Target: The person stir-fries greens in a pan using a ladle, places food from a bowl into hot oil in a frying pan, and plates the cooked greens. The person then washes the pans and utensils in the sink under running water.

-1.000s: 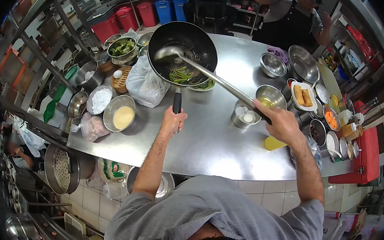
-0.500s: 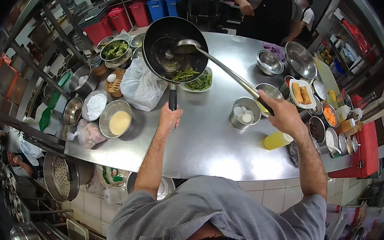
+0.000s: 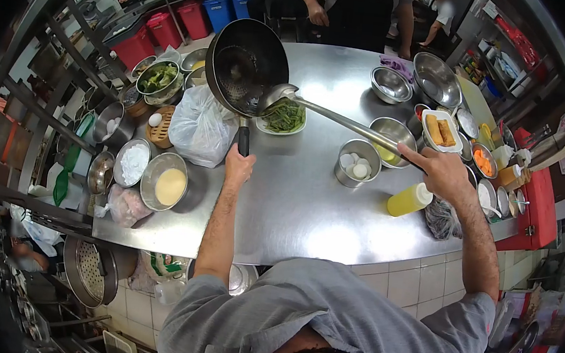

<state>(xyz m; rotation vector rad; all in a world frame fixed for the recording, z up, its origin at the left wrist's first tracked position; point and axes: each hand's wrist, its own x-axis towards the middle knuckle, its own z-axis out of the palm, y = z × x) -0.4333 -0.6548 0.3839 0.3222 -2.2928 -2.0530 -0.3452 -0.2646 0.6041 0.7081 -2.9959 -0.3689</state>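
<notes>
My left hand [image 3: 238, 167] grips the black handle of a dark wok [image 3: 246, 57], which is tilted to the right above the steel table. Closed round the dark end of a long metal ladle [image 3: 342, 120] is my right hand [image 3: 443, 171]. The ladle's bowl lies at the wok's lower right rim, over green beans [image 3: 284, 115] on a white plate [image 3: 260, 125]. Inside the wok there is only a wet, shiny surface to be seen. The ladle hides part of the rim and of the beans.
Left of the wok are a white plastic bag [image 3: 202, 128], a bowl of yellow batter [image 3: 169, 186] and a bowl of white powder [image 3: 134, 164]. To the right stand a pot of white pieces [image 3: 355, 166], a yellow bottle [image 3: 409, 200] and spring rolls [image 3: 440, 130]. A person [image 3: 359, 14] stands across the table.
The wok has tipped further right, and the beans that were in it now lie on the plate. The ladle's bowl has moved from inside the wok to its rim. The person across has shifted left.
</notes>
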